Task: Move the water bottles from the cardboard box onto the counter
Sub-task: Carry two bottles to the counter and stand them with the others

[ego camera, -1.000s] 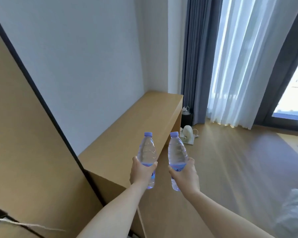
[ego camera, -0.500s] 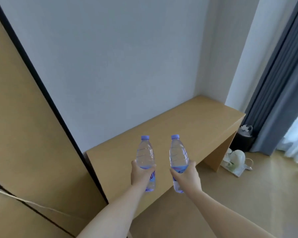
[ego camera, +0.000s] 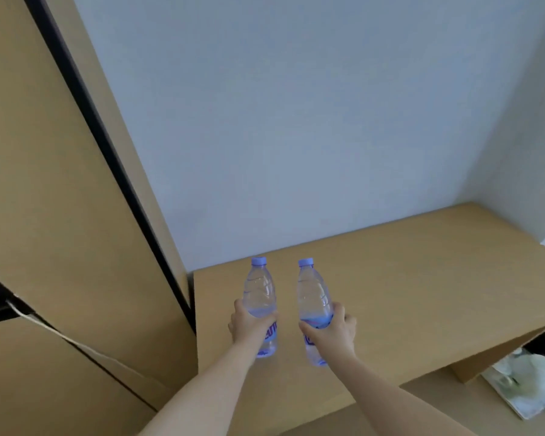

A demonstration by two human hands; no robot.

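Two clear water bottles with pale blue caps stand upright side by side above the wooden counter [ego camera: 406, 278]. My left hand [ego camera: 249, 325] grips the left bottle [ego camera: 260, 287] round its labelled middle. My right hand [ego camera: 331, 333] grips the right bottle [ego camera: 312, 294] the same way. Both bottle bases are low over the counter's left part, near its front edge; I cannot tell whether they touch the top. The cardboard box is out of view.
A tall wooden panel [ego camera: 60, 184] with a dark edge stands at the left, close to the counter's end. A pale wall [ego camera: 296, 121] backs the counter. A white kettle on a tray [ego camera: 529, 382] lies on the floor under the counter's right end.
My view has swung left and closer to the counter. Both hands have carried the bottles forward from beyond the counter's edge to over its top, and lower.
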